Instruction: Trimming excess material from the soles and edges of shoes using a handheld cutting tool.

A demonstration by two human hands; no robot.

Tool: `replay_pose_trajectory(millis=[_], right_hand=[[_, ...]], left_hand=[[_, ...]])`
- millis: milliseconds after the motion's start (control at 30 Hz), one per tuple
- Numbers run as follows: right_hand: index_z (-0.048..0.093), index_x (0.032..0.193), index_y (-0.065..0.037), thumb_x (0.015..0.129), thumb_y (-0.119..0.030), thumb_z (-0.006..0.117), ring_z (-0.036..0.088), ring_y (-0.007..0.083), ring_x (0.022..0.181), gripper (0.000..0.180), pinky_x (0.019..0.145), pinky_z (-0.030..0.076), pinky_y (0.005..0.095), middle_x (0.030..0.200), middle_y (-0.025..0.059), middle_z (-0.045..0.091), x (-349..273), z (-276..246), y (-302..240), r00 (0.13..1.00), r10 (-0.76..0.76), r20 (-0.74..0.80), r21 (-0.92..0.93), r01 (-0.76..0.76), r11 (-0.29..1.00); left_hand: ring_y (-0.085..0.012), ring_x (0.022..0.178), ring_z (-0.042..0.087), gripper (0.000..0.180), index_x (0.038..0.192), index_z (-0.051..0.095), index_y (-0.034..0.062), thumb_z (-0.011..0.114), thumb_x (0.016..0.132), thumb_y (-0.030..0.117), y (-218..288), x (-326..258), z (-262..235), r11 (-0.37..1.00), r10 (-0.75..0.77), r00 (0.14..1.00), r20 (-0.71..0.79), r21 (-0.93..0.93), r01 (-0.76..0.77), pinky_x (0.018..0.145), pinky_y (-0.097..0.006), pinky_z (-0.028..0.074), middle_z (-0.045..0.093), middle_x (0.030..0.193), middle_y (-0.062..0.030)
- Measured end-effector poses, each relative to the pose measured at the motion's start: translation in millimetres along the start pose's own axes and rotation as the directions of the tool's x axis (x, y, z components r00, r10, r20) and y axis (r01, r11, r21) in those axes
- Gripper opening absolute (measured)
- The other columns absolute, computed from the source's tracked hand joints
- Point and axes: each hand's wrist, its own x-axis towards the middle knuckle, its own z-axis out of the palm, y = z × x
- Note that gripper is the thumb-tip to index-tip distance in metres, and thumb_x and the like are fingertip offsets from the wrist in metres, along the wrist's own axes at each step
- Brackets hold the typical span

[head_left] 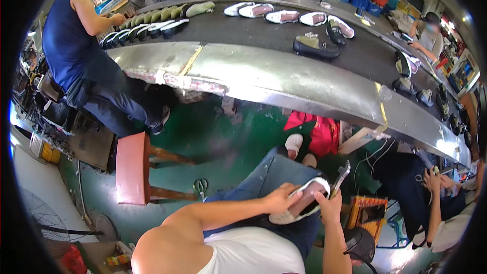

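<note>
A white shoe [299, 204] with a brownish insole rests over my lap, its opening turned up. My left hand [282, 199] is closed on the shoe's left side, fingers at the rim. My right hand [329, 207] is at the other side, its thumb pressing at the shoe's edge. From that right hand a slim metal hand tool [343, 175] sticks up; its exact kind is not plain. The shoe's underside is hidden.
Ahead runs a dark conveyor [228, 33] with a metal edge [304, 89], carrying several shoes. A red-topped stool [133, 168] stands left, scissors [201, 186] lie on the green floor. A person [83, 45] works at far left, another [436, 187] sits at right.
</note>
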Motion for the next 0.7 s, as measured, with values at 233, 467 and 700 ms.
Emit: replay_pose_trajectory(millis=[233, 467, 700], right_hand=[[0.056, 0.107, 0.0, 0.086, -0.012, 0.071, 0.062, 0.0146, 0.074, 0.029, 0.059, 0.05, 0.0283, 0.091, 0.0087, 0.064, -60, -22, 38, 0.894, 0.432, 0.117, -0.02, -0.433, 0.901], [0.057, 0.112, 0.004, 0.093, -0.019, 0.059, 0.064, 0.0221, 0.071, 0.029, 0.064, 0.051, 0.0343, 0.086, 0.0119, 0.068, -100, -43, 10, 0.861, 0.366, 0.354, -0.467, -0.176, 0.866], [0.045, 0.132, 0.01, 0.087, -0.011, 0.059, 0.059, 0.0449, 0.102, 0.052, 0.089, 0.047, 0.0453, 0.111, 0.028, 0.06, -96, -39, -9, 0.835, 0.078, 0.545, -0.651, 0.363, 0.666]], left_hand=[[-0.0303, 0.083, 0.065, 0.062, 0.108, 0.066, -0.0014, 0.036, 0.102, 0.053, -36, -14, 5, 0.949, -0.29, 0.954, 0.076, -0.109, 0.297, 0.075, -0.042, 0.051, 0.068, 0.088, -0.0201], [-0.0201, 0.121, 0.054, 0.059, 0.142, 0.042, -0.0007, 0.062, 0.087, 0.011, -23, -5, -31, 0.633, -0.139, 0.815, 0.563, -0.582, 0.511, 0.107, -0.035, 0.04, 0.056, 0.132, -0.0108], [-0.0212, 0.138, 0.036, 0.096, 0.157, 0.012, 0.0048, 0.063, 0.075, -0.004, -13, -36, -16, 0.855, -0.199, 0.858, 0.473, -0.345, 0.388, 0.114, -0.032, 0.027, 0.037, 0.15, -0.0131]])
